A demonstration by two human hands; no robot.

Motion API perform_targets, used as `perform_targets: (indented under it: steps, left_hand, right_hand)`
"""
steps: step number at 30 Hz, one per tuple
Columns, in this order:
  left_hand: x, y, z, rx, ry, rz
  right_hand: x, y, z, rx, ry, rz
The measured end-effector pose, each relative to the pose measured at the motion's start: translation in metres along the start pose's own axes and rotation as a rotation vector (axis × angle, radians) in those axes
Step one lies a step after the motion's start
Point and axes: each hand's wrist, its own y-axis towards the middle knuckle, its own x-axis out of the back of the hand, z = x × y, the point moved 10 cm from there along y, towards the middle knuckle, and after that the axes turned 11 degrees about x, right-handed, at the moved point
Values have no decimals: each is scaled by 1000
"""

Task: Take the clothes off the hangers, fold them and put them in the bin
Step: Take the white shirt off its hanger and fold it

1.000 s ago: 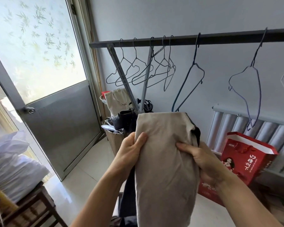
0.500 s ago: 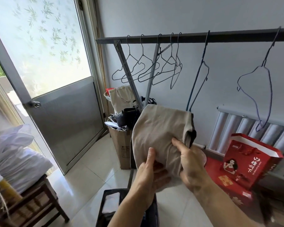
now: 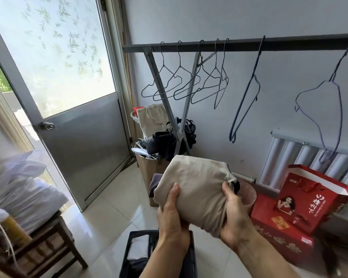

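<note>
I hold a folded beige garment (image 3: 199, 185) in both hands, a little above the floor. My left hand (image 3: 172, 219) grips its lower left edge with the thumb on top. My right hand (image 3: 234, 219) grips its right end, where a dark lining shows. Below my arms stands a black bin (image 3: 135, 255) with folded light and dark clothes inside. Several bare wire hangers (image 3: 189, 85) hang on the dark rail (image 3: 239, 44); a blue hanger (image 3: 245, 101) and a purple hanger (image 3: 327, 101) hang further right.
A cardboard box (image 3: 149, 169) with bags stands under the rack's legs. Red gift bag (image 3: 313, 197) and red box (image 3: 279, 231) sit at the right by the radiator (image 3: 309, 157). A pink bucket (image 3: 248, 194) is behind the garment. Door (image 3: 78, 137) at left, wooden stool (image 3: 44, 249) with white bags.
The long hanging garment has been folded up into a compact bundle and lowered. My left hand moved from its upper edge to underneath. The view tilted down, showing the bin.
</note>
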Motion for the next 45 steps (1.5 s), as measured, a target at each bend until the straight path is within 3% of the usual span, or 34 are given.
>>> perform_targets:
  steps: [4,7,9,11,14,18,22,28,30,34,36,39,45]
  left_hand:
    - [0,-2,1,15,-56,50]
    - [-1,-2,4,49,-125,88]
    - [2,-3,1,32,-161,89]
    - [1,-5,-3,14,-179,119]
    - [-1,-2,-6,27,-178,188]
    - [10,12,-9,87,-43,231]
    - [30,27,-27,112,55,274]
    - [42,47,-101,84,371,406]
    - [47,58,-126,34,562,334]
    - [63,82,-180,-157,718,80]
    - [69,89,-194,-223,711,19]
    - [83,99,-201,-248,656,-14]
    - [113,132,-214,-242,567,-124]
  right_hand:
    - [27,14,11,208,-267,-149]
    - [42,23,12,237,-403,-211]
    - [44,29,4,166,-449,-196]
    - [36,27,-19,-50,-405,-95]
    - [22,27,-39,-199,-229,-1]
    - [17,44,-30,-68,-34,-38]
    - [6,61,-22,102,-153,-34]
    - [-38,74,-34,188,-227,34]
    - [-50,79,-40,201,-251,38]
    - [-90,90,-61,189,-233,168]
    - [-104,96,-69,218,-332,195]
    - [-110,112,-76,333,-570,67]
    - [-128,140,-102,450,-582,0]
